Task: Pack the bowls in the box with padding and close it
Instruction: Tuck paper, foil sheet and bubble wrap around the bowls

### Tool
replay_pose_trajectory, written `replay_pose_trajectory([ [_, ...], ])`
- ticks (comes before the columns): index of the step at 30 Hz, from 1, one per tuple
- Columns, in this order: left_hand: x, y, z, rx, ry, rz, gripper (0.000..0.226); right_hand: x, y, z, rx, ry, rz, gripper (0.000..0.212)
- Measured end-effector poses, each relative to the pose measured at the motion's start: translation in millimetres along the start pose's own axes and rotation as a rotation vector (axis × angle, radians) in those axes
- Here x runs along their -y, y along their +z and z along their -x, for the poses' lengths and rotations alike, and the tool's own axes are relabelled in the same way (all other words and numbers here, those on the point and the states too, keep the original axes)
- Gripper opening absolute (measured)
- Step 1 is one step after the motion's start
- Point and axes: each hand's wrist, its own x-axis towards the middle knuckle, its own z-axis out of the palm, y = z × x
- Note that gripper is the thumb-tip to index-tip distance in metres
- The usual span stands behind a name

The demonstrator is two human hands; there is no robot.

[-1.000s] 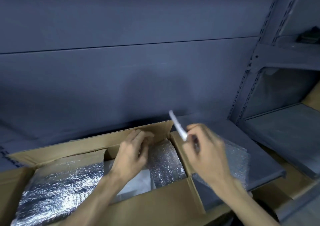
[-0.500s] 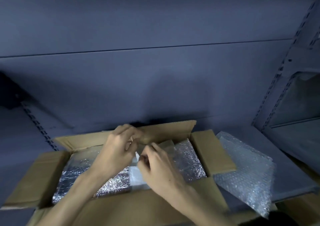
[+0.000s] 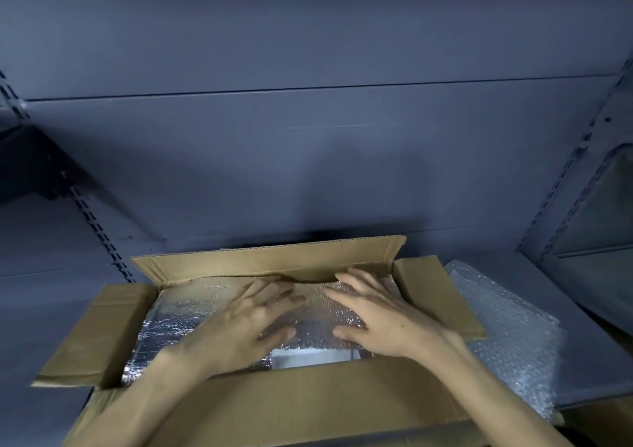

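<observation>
Pressing flat with spread fingers, left hand (image 3: pixel 246 330) and right hand (image 3: pixel 387 323) smooth silver padding (image 3: pixel 171 330) inside the box (image 3: pixel 308 402); no bowls show, and uneven pressure could crack them underneath

no readable text, labels or numbers anywhere

Left hand (image 3: pixel 239 326), right hand (image 3: pixel 383 323) flat on foil padding (image 3: pixel 171 323), box (image 3: pixel 281 261)

A gray shelf (image 3: pixel 565 337) sits under a big gray wall (image 3: pixel 308 155). A metal post (image 3: pixel 561 186) with holes stands right of the wall.
</observation>
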Motion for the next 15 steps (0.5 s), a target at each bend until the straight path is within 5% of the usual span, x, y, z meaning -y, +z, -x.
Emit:
replay_pose_trajectory([
  [8,10.7,14.9,7.2,0.31,-0.037,0.071,0.054,-18.0,7.9,-0.1,0.145,-0.018,0.039,0.065],
  [15,12.1,26.2,2.1,0.311,-0.027,0.069,0.056,-18.3,24.2,-6.9,0.19,0.068,0.031,0.06],
])
